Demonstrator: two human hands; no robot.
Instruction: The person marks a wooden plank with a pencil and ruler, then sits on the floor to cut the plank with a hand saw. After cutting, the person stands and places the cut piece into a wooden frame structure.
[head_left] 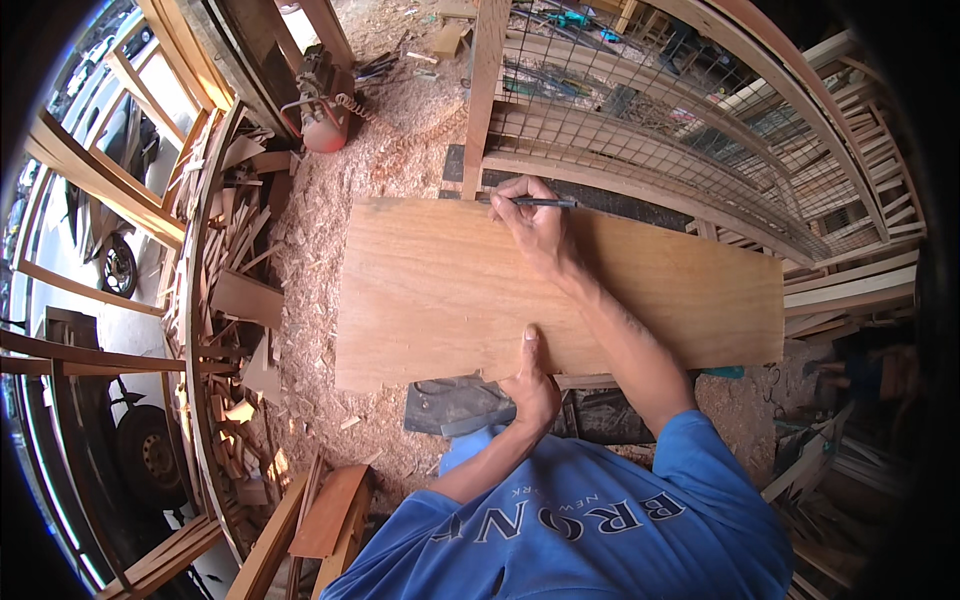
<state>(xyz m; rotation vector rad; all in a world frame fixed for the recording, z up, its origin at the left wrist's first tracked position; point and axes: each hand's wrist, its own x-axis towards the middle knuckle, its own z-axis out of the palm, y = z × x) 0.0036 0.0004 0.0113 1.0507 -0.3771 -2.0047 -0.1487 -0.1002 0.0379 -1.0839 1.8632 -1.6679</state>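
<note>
A wide, light brown plywood board (690, 290) lies across the middle of the view in front of me. My right hand (530, 225) is at its far edge, fingers closed on a slim dark pencil (550, 203) held almost level along that edge. My left hand (532, 385) grips the near edge, thumb lying on the board's top face and the other fingers hidden beneath it.
A wooden frame with wire mesh (640, 120) stands beyond the board. A red compressor (325, 128) with a coiled hose sits on the shavings-covered floor. Wood offcuts (245, 295) and frames line the left, with parked vehicles (150, 455) outside. Loose planks (325, 510) lie lower left.
</note>
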